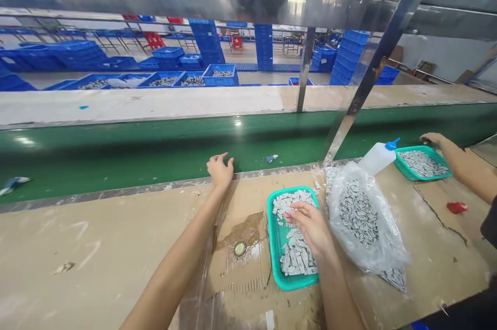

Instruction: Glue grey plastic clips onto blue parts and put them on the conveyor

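Observation:
My left hand (pixel 220 170) reaches over the near edge of the green conveyor belt (pixel 186 151), its thumb and fingers apart and nothing visible in them. A small blue-and-white part (pixel 271 158) lies on the belt to its right. Above a teal plastic basket (pixel 275 262), my right hand (pixel 312 226) pinches what looks like a small light grey plastic piece (pixel 288 212) between thumb and fingertips. Many similar flat grey pieces (pixel 298 255) fill much of the basket. Left of it, a small round cap holding pale liquid (pixel 239 248) sits on wet, torn cardboard (pixel 229 273).
Right of the basket are an open clear bag of grey pieces (pixel 359 213) and a white squeeze bottle (pixel 376 159) with a blue cap. A co-worker's hand (pixel 433 138) is by another teal basket (pixel 423 163). A slanted metal post (pixel 361 86) rises ahead; another blue-and-white part (pixel 14 185) lies far left.

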The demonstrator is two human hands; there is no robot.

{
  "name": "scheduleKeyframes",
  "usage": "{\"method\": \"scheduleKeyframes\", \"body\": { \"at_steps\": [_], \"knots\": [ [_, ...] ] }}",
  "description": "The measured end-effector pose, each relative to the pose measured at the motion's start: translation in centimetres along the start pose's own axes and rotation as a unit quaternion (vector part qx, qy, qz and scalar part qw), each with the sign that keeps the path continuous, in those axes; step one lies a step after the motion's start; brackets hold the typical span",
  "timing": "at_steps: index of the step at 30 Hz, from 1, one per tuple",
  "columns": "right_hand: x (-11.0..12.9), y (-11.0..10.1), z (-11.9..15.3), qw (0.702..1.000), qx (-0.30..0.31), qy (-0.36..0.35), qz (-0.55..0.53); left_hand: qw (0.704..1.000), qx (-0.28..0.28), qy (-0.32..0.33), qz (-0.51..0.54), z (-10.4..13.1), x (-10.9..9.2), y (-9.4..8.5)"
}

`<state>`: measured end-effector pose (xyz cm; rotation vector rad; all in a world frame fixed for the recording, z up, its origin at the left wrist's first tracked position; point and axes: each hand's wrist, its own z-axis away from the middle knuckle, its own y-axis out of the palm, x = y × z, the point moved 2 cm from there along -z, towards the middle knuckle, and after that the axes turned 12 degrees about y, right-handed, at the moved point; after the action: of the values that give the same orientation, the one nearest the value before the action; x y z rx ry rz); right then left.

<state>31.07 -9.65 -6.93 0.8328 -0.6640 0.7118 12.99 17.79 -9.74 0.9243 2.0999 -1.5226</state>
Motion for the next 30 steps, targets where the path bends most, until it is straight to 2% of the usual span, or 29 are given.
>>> {"method": "scheduleKeyframes", "body": {
  "at_steps": [3, 6, 10, 13, 17, 21, 23, 27, 30],
  "knots": [
    [-0.2, -0.2, -0.1, 1.000, 0.002, 0.012, -0.002, 0.989, 0.097, 0.102, 0.042, 0.0, -2.0, 2.3],
    [-0.3, -0.4, -0.2, 1.000, 0.018, 0.022, 0.001, 0.970, 0.166, 0.163, 0.076, -0.2, -3.9, 4.6],
    [-0.5, 0.0, 0.0, 0.996, 0.080, 0.039, -0.002, 0.964, 0.188, 0.161, 0.095, -0.2, -5.5, 6.4],
    [-0.4, 0.4, 0.3, 0.995, 0.089, 0.038, -0.013, 0.970, 0.172, 0.129, 0.117, 0.1, -5.7, 6.2],
    [-0.4, 0.5, 0.3, 0.998, 0.061, 0.026, -0.023, 0.969, 0.150, 0.064, 0.183, 1.3, -4.7, 4.0],
    [-0.5, 0.2, 0.0, 0.999, 0.050, 0.017, -0.012, 0.948, 0.167, 0.008, 0.271, 4.1, -3.1, 0.3],
    [-0.4, 0.1, 0.0, 0.999, 0.049, 0.010, -0.001, 0.923, 0.169, -0.038, 0.345, 6.2, -2.4, -1.9],
    [-0.1, 0.4, 0.3, 0.997, 0.070, -0.021, 0.027, 0.839, 0.139, -0.177, 0.496, 10.7, -1.1, -6.1],
    [0.1, 0.8, 0.7, 0.995, 0.088, -0.034, 0.045, 0.811, 0.107, -0.225, 0.529, 13.4, -0.2, -8.3]
  ]
}}
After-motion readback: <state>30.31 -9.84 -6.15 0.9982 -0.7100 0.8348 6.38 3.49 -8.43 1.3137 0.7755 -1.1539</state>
